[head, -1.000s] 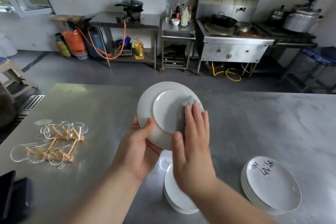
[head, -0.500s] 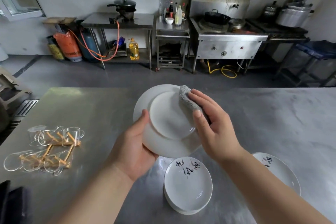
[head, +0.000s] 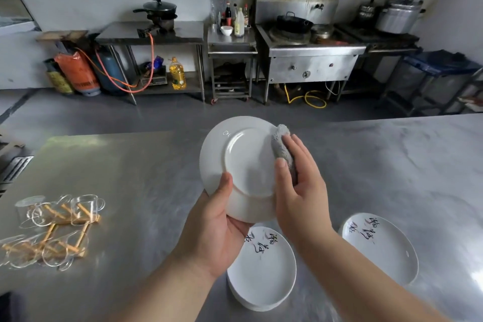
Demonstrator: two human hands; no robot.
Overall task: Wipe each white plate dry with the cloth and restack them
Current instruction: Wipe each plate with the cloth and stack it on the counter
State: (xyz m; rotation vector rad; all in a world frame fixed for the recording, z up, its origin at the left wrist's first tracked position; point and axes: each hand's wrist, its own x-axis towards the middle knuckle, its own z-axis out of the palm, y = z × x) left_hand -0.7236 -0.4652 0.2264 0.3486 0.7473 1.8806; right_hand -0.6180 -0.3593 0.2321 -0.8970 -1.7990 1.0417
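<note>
Left hand grips an upturned white plate; right hand presses a grey cloth against it.

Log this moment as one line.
left hand: grips plate | right hand: holds cloth against plate underside | plate stack: on table below

You hold one white plate tilted up above the tabletop, its underside and foot ring facing you. Your left hand grips the lower left rim, thumb on the underside. The grey cloth, bunched into a wad, lies against the plate's upper right rim, pinched in your right hand. Directly below, a stack of plates rests face up, the top one bearing black brush lettering. A second lettered plate lies face up well apart to its right.
</note>
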